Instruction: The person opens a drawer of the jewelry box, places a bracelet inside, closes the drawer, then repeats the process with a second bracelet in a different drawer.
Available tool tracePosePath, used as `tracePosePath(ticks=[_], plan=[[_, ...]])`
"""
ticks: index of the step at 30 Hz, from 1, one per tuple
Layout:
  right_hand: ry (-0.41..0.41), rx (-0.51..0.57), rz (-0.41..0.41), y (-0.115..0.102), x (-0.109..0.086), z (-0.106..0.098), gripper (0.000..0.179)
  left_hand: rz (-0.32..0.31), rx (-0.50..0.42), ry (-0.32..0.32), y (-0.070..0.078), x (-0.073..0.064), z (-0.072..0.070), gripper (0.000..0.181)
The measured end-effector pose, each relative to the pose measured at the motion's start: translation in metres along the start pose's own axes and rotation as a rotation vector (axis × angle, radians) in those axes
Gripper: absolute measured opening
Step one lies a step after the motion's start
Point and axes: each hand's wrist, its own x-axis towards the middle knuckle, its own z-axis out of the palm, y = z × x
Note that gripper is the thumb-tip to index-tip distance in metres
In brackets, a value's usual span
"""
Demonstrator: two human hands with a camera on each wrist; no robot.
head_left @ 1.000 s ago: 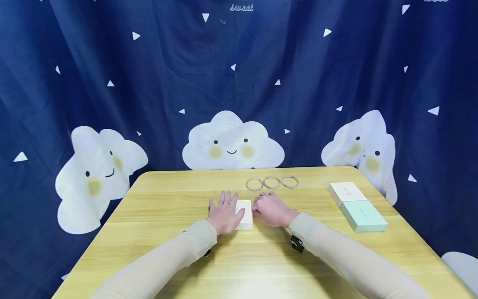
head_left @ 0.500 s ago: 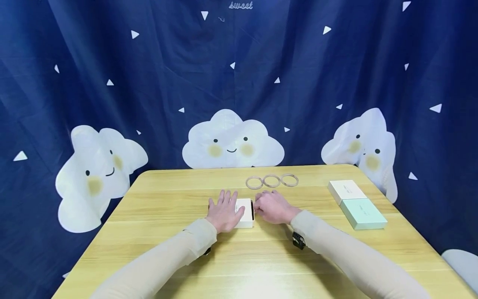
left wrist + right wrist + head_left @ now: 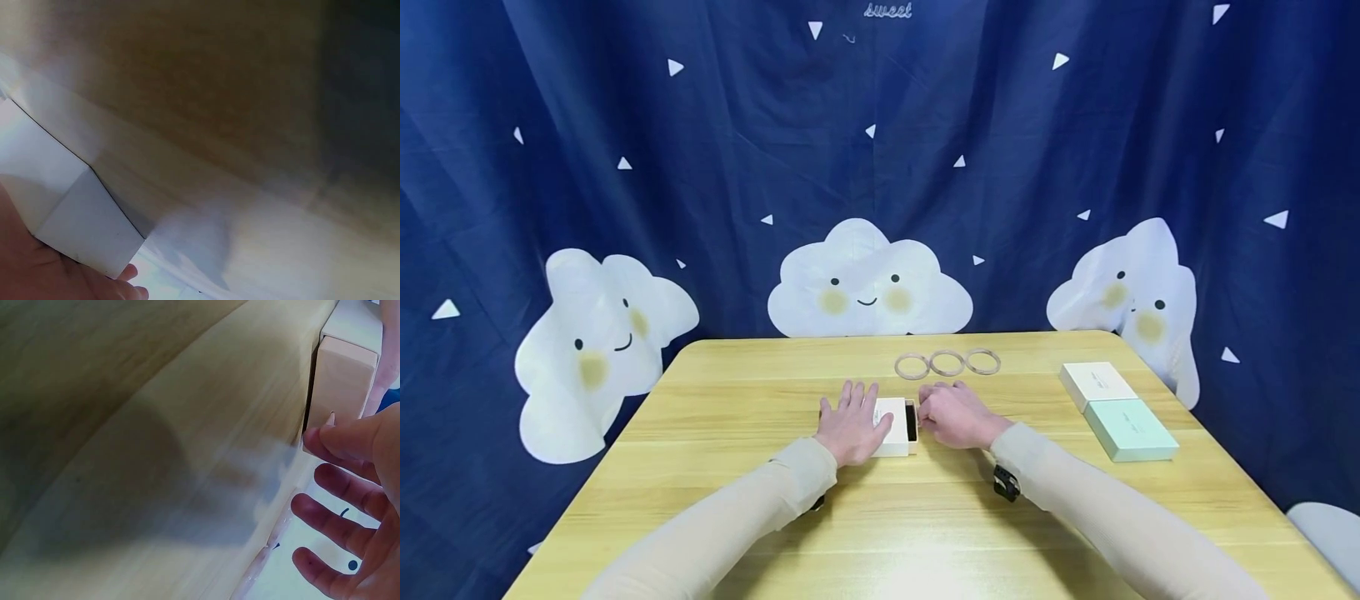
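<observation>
A small white drawer box [image 3: 891,429] lies on the wooden table in front of the person. The left hand [image 3: 848,427] rests flat over the box's left part with straight fingers, hiding that end. On the right, the box's inner drawer [image 3: 912,422] stands partly out of the sleeve, showing a dark inside. Its pale pink front [image 3: 342,378] faces the right hand [image 3: 957,417]. Thumb and index finger of that hand pinch a small pull tab [image 3: 332,417] at the drawer front; most of the tab is hidden. The other right fingers are loosely bent.
Three thin rings, like bangles [image 3: 947,374], lie in a row behind the hands. At the right of the table, a white box [image 3: 1097,383] touches a mint green box [image 3: 1131,431]. A dark blue curtain [image 3: 880,125] with clouds hangs behind the table's far edge.
The right hand has moved a little to the right, and the drawer has slid out of its sleeve with it. The left hand has stayed in place on the box.
</observation>
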Motion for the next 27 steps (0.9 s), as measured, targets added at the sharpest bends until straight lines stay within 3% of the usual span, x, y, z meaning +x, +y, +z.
tracePosePath(ticks=[15,27], plan=[[0.004,0.035,0.03,0.01,-0.006,0.005,0.022,-0.02,0.011,-0.047,-0.003,0.005,0.003,0.078],[0.006,0.041,0.044,0.016,-0.013,0.002,0.019,-0.006,-0.01,-0.027,-0.001,0.002,-0.001,0.074]])
